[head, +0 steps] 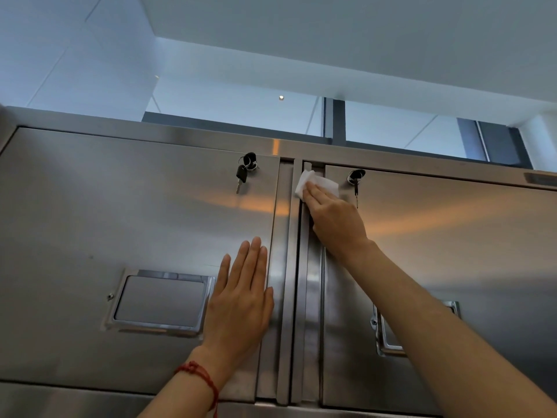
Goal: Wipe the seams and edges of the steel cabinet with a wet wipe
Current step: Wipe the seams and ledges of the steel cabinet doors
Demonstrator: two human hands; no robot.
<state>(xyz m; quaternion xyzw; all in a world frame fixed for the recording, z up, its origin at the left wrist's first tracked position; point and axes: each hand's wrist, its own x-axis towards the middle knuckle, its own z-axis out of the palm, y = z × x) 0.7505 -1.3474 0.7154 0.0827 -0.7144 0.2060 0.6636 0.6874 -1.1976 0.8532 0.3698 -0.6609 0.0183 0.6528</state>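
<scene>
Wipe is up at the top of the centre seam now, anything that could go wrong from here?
Possibly two things. The keys hanging in the right door's lock sit just beside the wet wipe, so a sideways stroke by the right hand could knock or snag them. The left hand presses flat on the left door beside the seam and may leave fingerprints on the steel.

The steel cabinet (pixel 120 206) is brushed, grey and reflective, seen from below, with two closed doors that meet at a vertical centre seam (pixel 297 282). The wet wipe (pixel 319 184) is white and crumpled, pressed flat under the fingers of the right hand (pixel 334 218), against the top of that seam and the right door's edge, well above the left hand (pixel 241 300).
</scene>
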